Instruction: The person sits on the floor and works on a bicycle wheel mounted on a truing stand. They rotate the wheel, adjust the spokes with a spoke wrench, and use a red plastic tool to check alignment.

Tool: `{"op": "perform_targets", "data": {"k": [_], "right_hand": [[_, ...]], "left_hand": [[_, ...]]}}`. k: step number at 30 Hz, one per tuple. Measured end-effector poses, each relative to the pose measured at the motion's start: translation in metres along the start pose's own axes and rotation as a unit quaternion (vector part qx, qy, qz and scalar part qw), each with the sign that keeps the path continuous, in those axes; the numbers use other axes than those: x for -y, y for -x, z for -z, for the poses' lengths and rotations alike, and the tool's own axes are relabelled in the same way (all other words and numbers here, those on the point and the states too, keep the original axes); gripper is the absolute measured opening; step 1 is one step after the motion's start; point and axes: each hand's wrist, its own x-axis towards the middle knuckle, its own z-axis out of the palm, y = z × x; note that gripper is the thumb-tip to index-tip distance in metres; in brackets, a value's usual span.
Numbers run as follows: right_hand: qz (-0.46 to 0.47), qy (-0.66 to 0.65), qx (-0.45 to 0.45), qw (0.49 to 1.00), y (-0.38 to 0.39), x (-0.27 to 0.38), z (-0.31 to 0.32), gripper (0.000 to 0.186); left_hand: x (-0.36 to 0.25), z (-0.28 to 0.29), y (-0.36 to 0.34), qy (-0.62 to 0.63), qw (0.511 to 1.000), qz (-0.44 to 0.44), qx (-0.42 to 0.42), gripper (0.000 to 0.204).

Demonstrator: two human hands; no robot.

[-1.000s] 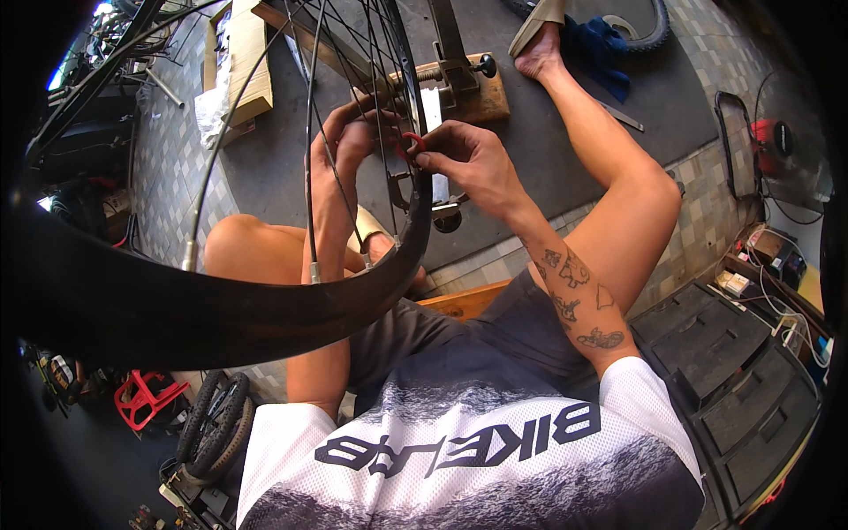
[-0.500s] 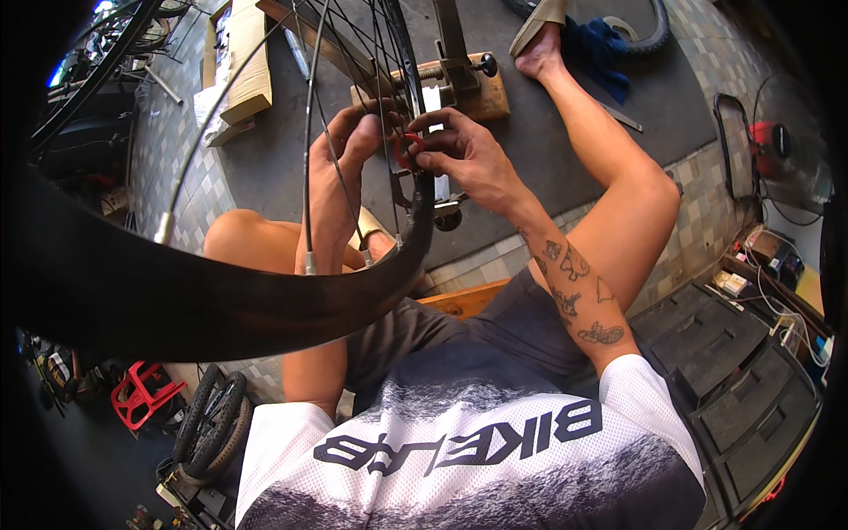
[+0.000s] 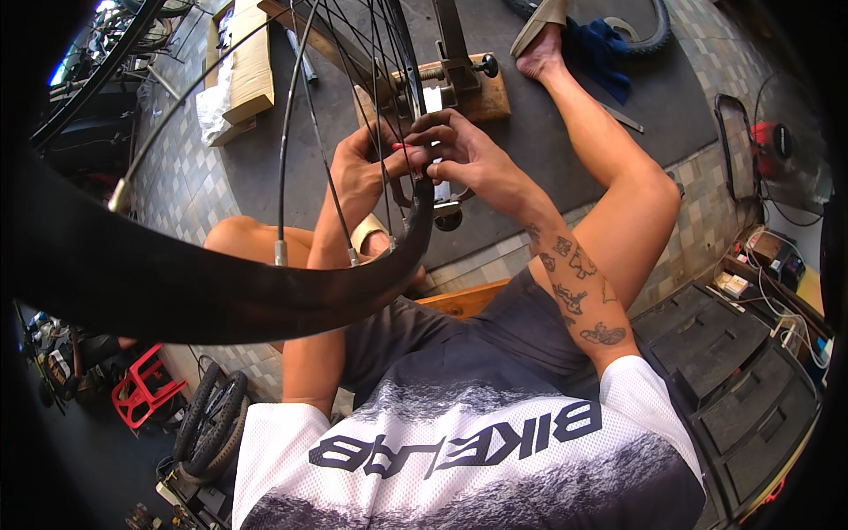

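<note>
A bicycle wheel with a black rim and dark spokes stands upright in front of me, its near part large at the left. My left hand reaches between the spokes, thumb and fingers pinched on a small red spoke wrench, mostly hidden by the fingers. From the other side, my right hand has its fingers curled against the rim beside the wrench; what lies between its fingertips is hidden. A truing stand on a wooden base rises just beyond both hands.
An opened cardboard box lies on the dark mat at the far left. A blue cloth and a tyre are beyond my right foot. Black drawers stand at the right; a red stool and several tyres at the lower left.
The wheel has turned a little, its near spokes shifting left. My left hand has moved right and down onto the red spoke wrench, which my right fingers held before.
</note>
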Motion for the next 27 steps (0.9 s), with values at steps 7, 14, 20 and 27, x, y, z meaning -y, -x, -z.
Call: {"op": "perform_targets", "data": {"k": [7,14,20,27], "right_hand": [[0.023,0.072,-0.051,0.996,-0.004,-0.001,-0.008,0.024],[0.06,-0.155,-0.143,0.976,0.006,0.024,-0.017,0.026],[-0.004,-0.06,-0.048,0.997,0.024,0.036,-0.03,0.029],[-0.02,0.053,-0.047,0.997,0.022,0.034,-0.034,0.031]], "left_hand": [[-0.016,0.003,0.004,0.019,0.999,-0.007,-0.047,0.035],[-0.025,-0.001,0.009,0.125,0.992,-0.033,-0.005,0.065],[-0.021,-0.003,0.003,0.092,0.996,-0.004,-0.009,0.055],[-0.017,-0.007,0.002,0.115,0.993,-0.013,-0.038,0.051]]}}
